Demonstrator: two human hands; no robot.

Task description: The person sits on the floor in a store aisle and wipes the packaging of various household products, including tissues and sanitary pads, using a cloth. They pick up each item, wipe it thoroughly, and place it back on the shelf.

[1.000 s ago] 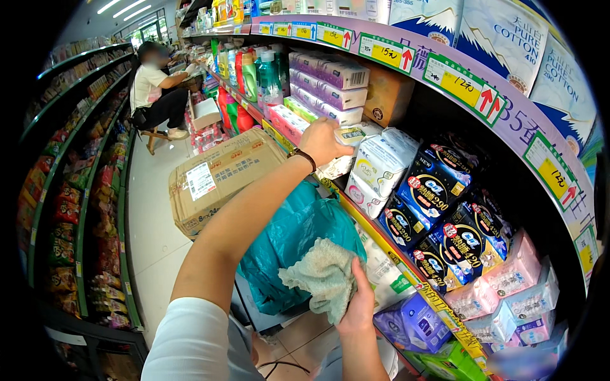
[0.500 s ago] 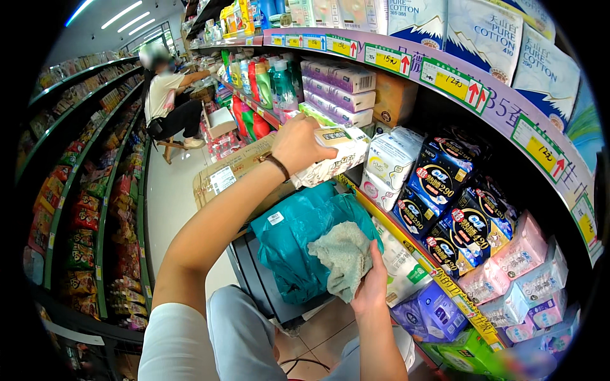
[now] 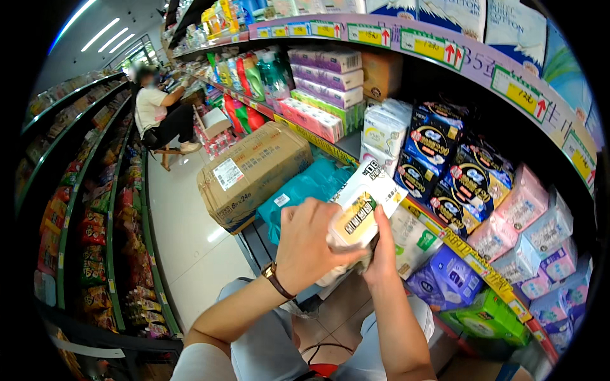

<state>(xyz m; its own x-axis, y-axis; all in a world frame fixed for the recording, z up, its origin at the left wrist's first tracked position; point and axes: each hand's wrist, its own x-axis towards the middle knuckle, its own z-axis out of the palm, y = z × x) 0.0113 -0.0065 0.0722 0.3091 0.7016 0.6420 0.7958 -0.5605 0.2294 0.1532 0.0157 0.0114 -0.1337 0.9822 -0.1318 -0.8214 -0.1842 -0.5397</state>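
Packet [image 3: 363, 208] is partly hidden by both hands [image 3: 309, 244].

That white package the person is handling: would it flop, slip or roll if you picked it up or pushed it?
The white package probably wouldn't flop much: tilted as it is, it shows a boxy outline without obvious sagging. With flat faces, it seems more apt to slide than roll. Its smooth-looking surface might make it a bit slippery.

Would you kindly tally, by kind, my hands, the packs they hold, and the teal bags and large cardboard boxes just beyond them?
Left hand and right hand: 2
White pack: 1
Teal bag: 1
Cardboard box: 1
Total: 5
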